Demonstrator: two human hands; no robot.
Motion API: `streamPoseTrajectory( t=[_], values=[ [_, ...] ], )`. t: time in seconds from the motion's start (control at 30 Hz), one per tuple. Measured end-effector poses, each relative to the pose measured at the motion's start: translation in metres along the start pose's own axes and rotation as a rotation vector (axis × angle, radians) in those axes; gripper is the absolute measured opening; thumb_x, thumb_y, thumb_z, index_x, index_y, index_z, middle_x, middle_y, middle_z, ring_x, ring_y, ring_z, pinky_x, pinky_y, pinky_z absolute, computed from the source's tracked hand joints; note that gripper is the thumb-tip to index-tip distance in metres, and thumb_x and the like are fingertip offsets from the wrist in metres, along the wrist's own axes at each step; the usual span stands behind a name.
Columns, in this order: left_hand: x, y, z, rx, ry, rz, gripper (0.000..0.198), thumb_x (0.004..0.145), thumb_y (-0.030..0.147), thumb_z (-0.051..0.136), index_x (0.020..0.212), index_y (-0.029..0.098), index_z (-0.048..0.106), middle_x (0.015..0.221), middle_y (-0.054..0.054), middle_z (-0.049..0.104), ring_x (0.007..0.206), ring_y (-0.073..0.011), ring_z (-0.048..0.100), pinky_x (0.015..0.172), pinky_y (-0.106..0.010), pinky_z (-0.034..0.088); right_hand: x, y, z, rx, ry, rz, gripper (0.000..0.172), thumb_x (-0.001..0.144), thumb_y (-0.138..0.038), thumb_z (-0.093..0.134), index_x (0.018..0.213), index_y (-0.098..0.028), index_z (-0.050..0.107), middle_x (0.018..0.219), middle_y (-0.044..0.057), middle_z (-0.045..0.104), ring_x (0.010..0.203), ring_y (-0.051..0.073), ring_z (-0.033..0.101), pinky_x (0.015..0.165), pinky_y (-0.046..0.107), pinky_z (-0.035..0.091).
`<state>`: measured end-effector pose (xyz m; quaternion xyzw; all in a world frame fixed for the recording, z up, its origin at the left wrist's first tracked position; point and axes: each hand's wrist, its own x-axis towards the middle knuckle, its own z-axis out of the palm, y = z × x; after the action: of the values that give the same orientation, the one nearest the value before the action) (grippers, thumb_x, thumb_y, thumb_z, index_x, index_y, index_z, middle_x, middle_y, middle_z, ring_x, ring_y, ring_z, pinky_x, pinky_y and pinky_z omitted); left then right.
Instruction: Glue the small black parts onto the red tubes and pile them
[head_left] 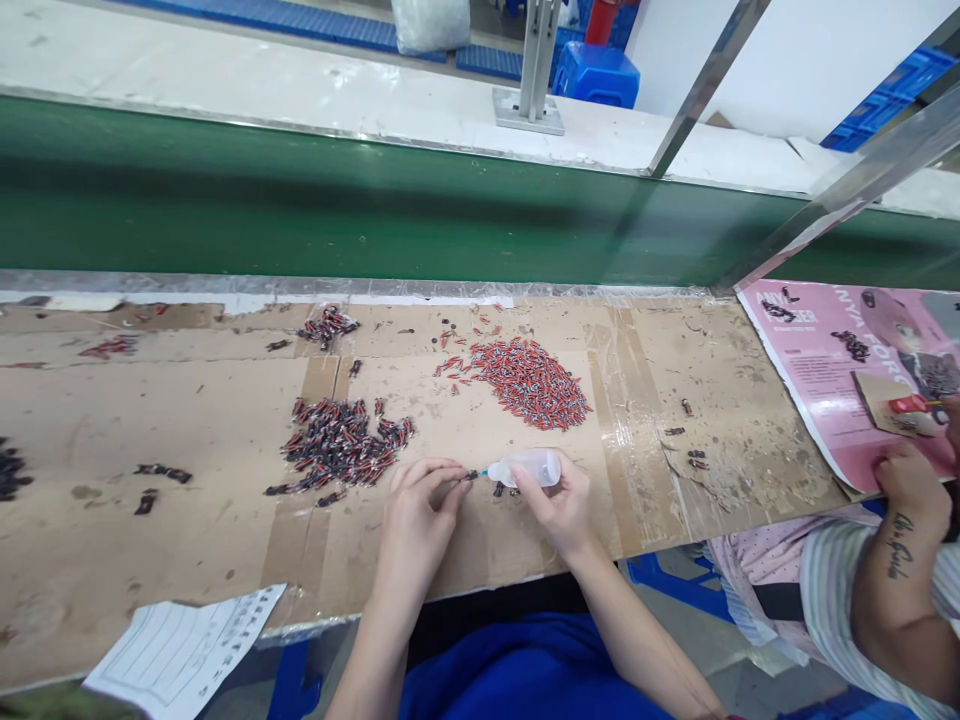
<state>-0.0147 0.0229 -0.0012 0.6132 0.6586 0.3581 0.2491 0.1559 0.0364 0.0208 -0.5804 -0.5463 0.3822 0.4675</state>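
My left hand (421,505) pinches a small black part (471,475) between thumb and fingertips. In my right hand (559,505) is a translucent squeeze bottle (534,467), tilted on its side. Its thin blue-green tip (484,472) points left and meets or nearly meets the black part. Under the bottle lie a few dark pieces (501,489), partly hidden. Left of my left hand spreads a pile of black and red parts (341,440). Beyond the bottle is a heap of small red pieces (532,382).
Cardboard (465,540) covers the bench, with loose parts (161,472) scattered about. A green conveyor belt (337,205) runs behind it. At the right, a co-worker's hand (911,475) rests by a pink sheet (825,400). A printed paper (184,650) hangs over the front left edge.
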Motion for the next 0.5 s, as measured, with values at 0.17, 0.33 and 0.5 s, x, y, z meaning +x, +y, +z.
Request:
streamPoseTrajectory(
  t=[0.17, 0.33, 0.5],
  values=[
    [0.0, 0.0011, -0.0007, 0.003, -0.001, -0.008, 0.012, 0.081, 0.03, 0.062, 0.077, 0.025, 0.073, 0.085, -0.004, 0.072, 0.087, -0.0243, 0.062, 0.083, -0.042, 0.049, 0.001, -0.0021, 0.0007, 0.022, -0.036, -0.01, 0.02, 0.078, -0.039, 0.066, 0.074, -0.02, 0.063, 0.062, 0.002, 0.065, 0.053, 0.016, 0.058, 0.049, 0.026, 0.049],
    [-0.0008, 0.0018, -0.0005, 0.016, 0.005, -0.007, 0.014, 0.081, 0.031, 0.061, 0.077, 0.025, 0.073, 0.085, -0.004, 0.072, 0.088, -0.0243, 0.062, 0.083, -0.042, 0.05, 0.0018, -0.0008, 0.001, -0.001, -0.036, -0.008, 0.022, 0.078, -0.04, 0.065, 0.071, -0.02, 0.062, 0.06, 0.002, 0.064, 0.052, 0.015, 0.057, 0.049, 0.026, 0.048],
    [-0.0012, 0.0008, 0.0013, 0.008, 0.021, -0.003, 0.014, 0.082, 0.031, 0.061, 0.075, 0.025, 0.072, 0.085, -0.004, 0.072, 0.087, -0.0241, 0.062, 0.083, -0.042, 0.05, 0.0016, 0.0009, -0.0008, 0.035, -0.015, 0.037, 0.021, 0.078, -0.039, 0.065, 0.072, -0.019, 0.062, 0.06, 0.002, 0.065, 0.052, 0.016, 0.059, 0.05, 0.027, 0.049]
  ],
)
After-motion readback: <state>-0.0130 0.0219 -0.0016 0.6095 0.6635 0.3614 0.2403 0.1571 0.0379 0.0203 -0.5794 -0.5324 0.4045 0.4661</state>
